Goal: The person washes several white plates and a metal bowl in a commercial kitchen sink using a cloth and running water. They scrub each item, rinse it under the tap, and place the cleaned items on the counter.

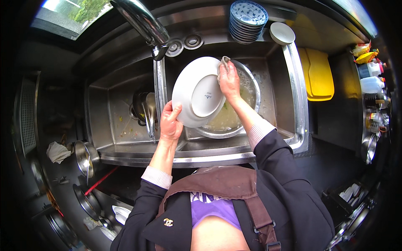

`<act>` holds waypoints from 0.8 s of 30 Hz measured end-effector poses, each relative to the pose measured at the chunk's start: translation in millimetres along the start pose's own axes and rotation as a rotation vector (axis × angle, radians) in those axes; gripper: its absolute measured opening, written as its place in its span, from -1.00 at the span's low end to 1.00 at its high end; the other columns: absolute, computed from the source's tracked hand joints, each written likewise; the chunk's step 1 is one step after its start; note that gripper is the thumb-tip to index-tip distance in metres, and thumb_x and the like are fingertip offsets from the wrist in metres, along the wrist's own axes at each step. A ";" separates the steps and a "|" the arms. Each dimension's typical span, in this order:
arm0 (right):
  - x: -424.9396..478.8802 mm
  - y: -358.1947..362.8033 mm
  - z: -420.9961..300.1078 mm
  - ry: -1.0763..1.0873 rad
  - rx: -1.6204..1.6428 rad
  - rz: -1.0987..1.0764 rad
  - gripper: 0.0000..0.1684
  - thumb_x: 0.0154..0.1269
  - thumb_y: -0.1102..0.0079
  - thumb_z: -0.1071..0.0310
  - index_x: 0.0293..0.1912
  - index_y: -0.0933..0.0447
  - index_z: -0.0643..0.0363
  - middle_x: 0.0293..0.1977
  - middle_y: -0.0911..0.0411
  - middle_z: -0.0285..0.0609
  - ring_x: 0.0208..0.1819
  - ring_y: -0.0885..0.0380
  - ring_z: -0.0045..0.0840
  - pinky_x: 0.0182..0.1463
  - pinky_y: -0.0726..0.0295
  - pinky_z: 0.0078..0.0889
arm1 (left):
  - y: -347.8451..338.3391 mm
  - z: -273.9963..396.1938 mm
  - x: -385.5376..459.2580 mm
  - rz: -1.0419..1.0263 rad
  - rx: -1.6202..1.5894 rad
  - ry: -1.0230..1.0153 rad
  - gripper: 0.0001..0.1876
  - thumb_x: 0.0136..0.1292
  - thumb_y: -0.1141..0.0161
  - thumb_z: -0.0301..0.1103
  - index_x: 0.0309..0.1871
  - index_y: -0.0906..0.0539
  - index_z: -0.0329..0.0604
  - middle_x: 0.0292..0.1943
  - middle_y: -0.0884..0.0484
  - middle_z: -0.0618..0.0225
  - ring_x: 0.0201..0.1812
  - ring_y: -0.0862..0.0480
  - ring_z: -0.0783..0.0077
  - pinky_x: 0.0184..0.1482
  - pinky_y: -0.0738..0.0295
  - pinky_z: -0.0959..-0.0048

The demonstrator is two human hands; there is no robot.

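Observation:
My left hand [171,122] grips the lower left rim of a white oval plate [185,84], whose underside faces me. A grey cloth [224,64] is pressed by my right hand [230,80] against the plate's upper right edge. Beneath the plate, a round metal basin [258,94] of cloudy water stands in the right sink compartment [270,78]. The plate is tilted and hides the basin's left part. Bits of green float in the water.
A chrome faucet [144,23] reaches over the divider [160,78]. Dark cookware [139,106] and food scraps lie in the left compartment [103,113]. Stacked blue-patterned bowls [248,25] and a white bowl [282,33] stand behind. A yellow bin lid [315,75] and several bottles [372,84] are at right.

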State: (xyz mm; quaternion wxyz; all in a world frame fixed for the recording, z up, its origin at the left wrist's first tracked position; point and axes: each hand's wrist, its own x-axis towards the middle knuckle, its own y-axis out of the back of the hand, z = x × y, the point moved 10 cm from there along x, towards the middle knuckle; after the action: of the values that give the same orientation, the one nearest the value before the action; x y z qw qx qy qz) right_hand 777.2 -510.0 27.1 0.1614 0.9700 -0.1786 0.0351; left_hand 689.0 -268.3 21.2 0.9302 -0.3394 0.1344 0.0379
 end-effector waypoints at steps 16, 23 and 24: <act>-47.1 33.4 50.2 0.283 -1.209 -0.728 -0.53 0.12 -0.13 0.30 0.05 -0.41 0.24 0.07 -0.43 -0.01 0.16 -0.36 -0.17 0.18 -0.39 -0.13 | 39.5 15.9 -1.0 0.257 -0.273 -0.049 -0.78 0.28 -0.12 -0.50 -0.01 -0.53 -0.24 -0.08 -0.62 0.24 -0.02 -0.60 0.31 0.12 -0.47 0.28; 48.3 -142.9 -149.2 0.485 -0.424 -0.439 -0.45 0.19 -0.14 0.19 0.11 -0.39 0.29 0.08 -0.43 0.16 0.12 -0.42 -0.13 0.20 -0.38 -0.24 | 36.7 -16.6 1.7 0.311 -0.299 0.044 -0.78 0.25 -0.17 -0.46 -0.04 -0.53 -0.21 -0.13 -0.63 0.27 -0.10 -0.61 0.34 0.05 -0.51 0.31; 44.6 -154.5 -147.2 0.433 -0.448 -0.468 -0.48 0.19 -0.14 0.20 0.08 -0.41 0.29 0.01 -0.47 0.15 0.05 -0.46 -0.11 0.14 -0.42 -0.23 | 31.0 -18.3 3.0 0.288 -0.294 0.050 -0.77 0.25 -0.17 -0.46 -0.02 -0.53 -0.22 -0.12 -0.63 0.27 -0.09 -0.61 0.34 0.06 -0.51 0.31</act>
State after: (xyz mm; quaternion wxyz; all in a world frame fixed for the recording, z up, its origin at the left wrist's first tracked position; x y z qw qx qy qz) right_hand 872.6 -340.4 125.5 0.4067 0.8954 0.0823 0.1614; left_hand 682.8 -256.3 -12.3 0.8520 -0.4497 0.1977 0.1812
